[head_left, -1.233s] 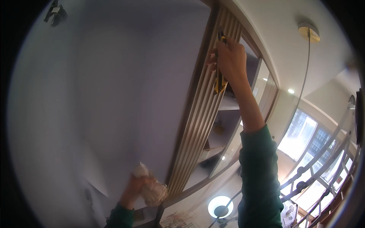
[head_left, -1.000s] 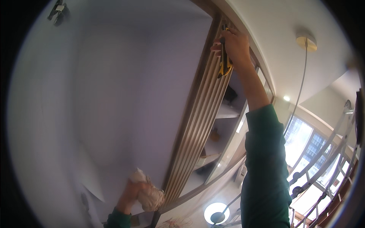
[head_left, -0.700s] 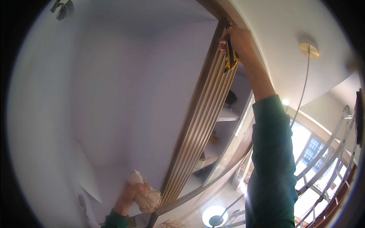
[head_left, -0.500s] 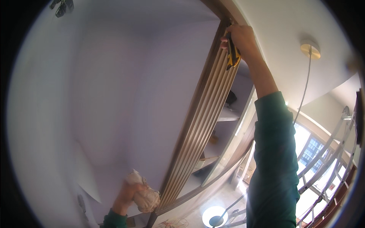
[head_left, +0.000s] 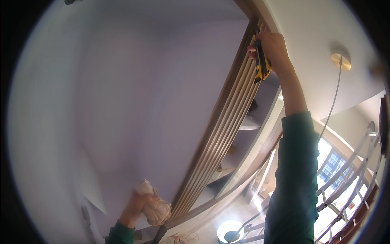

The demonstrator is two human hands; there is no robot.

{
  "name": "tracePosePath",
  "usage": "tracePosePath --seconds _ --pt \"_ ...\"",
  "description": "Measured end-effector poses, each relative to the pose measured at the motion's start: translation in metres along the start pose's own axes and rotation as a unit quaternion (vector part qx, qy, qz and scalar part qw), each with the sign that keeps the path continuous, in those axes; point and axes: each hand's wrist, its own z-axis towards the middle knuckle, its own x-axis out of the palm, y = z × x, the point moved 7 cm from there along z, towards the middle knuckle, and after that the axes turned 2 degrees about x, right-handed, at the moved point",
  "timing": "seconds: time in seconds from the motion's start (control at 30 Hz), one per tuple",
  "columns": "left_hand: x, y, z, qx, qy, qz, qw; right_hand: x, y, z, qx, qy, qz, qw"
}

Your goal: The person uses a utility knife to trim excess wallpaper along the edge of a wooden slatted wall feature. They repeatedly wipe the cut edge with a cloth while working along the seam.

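Observation:
At the upper right, my right hand point(head_left: 276, 48) is closed round a yellow-and-black utility knife point(head_left: 262, 67). That hand is raised to the top end of a brown slatted panel point(head_left: 221, 132), by the dark frame point(head_left: 251, 34) under the ceiling. The knife's blade end is hidden by my fingers and the slats. Low in the view, my left hand point(head_left: 137, 206) grips a crumpled whitish rag point(head_left: 156, 211), close to the lower end of the panel. Left of the panel spreads a smooth pale violet surface point(head_left: 162, 101).
Open shelves point(head_left: 248, 127) lie just right of the slats. A pendant lamp's ceiling mount point(head_left: 344, 61) with its cord hangs further right. A metal ladder point(head_left: 345, 179) stands by a bright window point(head_left: 333, 164). Below is a white bucket point(head_left: 222, 229) on the floor.
My view has shifted slightly, so the panel, lamp mount and right arm appear further right and lower. Both hands keep their holds, the right still at the panel's top.

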Motion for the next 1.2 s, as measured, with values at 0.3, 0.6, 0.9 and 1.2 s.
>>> tracePosePath --seconds 0.3,0.6,0.9,1.2 --pt "-0.005 0.003 0.009 0.004 -0.003 0.009 1.000 0.006 -0.007 -0.023 0.004 0.016 -0.019 1.000" --pt "0.003 -0.001 0.002 -0.015 0.003 0.033 0.999 0.023 -0.021 -0.061 0.035 0.007 -0.020 0.999" --pt "0.004 -0.001 -0.003 -0.020 0.013 0.021 1.000 0.039 -0.034 -0.090 0.066 0.018 -0.020 0.997" --pt "0.011 -0.008 -0.006 -0.023 0.014 0.020 0.999 0.052 -0.038 -0.123 0.110 0.032 -0.038 0.993"
